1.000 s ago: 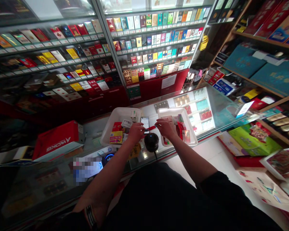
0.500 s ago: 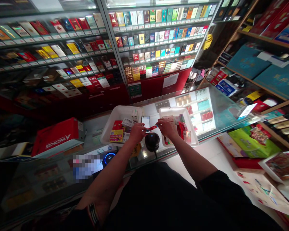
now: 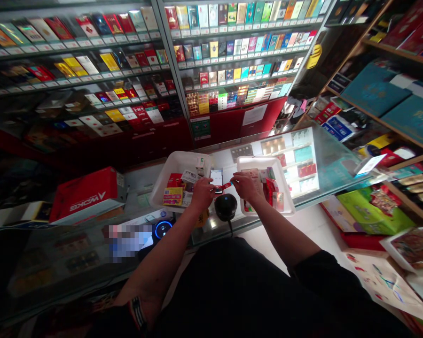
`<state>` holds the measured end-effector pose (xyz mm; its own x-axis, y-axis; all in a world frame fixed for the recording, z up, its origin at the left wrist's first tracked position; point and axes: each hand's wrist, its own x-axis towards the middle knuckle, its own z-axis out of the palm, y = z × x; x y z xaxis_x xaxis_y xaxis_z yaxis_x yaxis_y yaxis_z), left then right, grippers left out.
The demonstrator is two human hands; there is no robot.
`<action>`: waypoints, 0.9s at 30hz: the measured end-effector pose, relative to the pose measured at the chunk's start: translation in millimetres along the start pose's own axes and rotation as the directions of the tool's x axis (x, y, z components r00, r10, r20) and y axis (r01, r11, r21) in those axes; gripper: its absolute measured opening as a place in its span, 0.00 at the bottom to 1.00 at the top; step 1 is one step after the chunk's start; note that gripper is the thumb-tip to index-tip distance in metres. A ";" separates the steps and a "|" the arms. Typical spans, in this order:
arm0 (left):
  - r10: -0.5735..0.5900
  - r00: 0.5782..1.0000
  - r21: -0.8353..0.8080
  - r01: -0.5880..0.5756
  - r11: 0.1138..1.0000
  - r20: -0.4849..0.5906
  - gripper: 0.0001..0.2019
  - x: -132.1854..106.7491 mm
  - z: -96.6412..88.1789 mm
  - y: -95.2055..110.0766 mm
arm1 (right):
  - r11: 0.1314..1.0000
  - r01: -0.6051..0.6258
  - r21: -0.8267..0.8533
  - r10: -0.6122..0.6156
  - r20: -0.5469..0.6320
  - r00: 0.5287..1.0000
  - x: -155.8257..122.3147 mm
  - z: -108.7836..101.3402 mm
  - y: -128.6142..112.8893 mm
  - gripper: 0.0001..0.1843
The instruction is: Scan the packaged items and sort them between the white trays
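Observation:
Between my two hands a small, narrow red packet (image 3: pixel 227 186) is stretched out, its print too small to read. My left hand (image 3: pixel 202 193) pinches one end, and my right hand (image 3: pixel 246 185) pinches the other. Just beyond it lies a phone (image 3: pixel 216 174) with a lit screen. Nearer to me stands a round black device (image 3: pixel 225 207) on a cable. Beside my left hand is a white plastic tub (image 3: pixel 158 188) of small packs and boxes. A second white tub (image 3: pixel 287 197), holding red and pale packs, sits under and beside my right hand.
The tubs stand on a glass counter (image 3: pixel 324 164). A red shoe-type box (image 3: pixel 88 195) lies at left, near a device with a blue glowing ring (image 3: pixel 163 229). Shelves of small packs (image 3: pixel 239 49) rise behind. Boxes and a green bag (image 3: pixel 370 206) are at right.
The whole view has shifted slightly, so things appear a little further right. Both hands keep their pinch on the red packet, with hardly any movement against the counter.

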<state>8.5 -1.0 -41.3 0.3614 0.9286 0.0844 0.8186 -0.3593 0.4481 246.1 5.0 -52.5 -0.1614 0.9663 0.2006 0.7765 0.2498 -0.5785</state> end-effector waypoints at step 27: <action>-0.184 0.976 0.040 0.190 0.981 -0.118 0.05 -81.0 -50.6 -59.7 | 0.959 0.270 -0.083 -0.241 0.252 0.937 60.6 66.8 -112.4 0.12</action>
<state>-92.3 -50.0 -29.8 0.1497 0.9832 0.1047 0.8894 -0.1802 0.4202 108.3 39.7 -28.2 -0.4924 0.8609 0.1282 0.7519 0.4950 -0.4356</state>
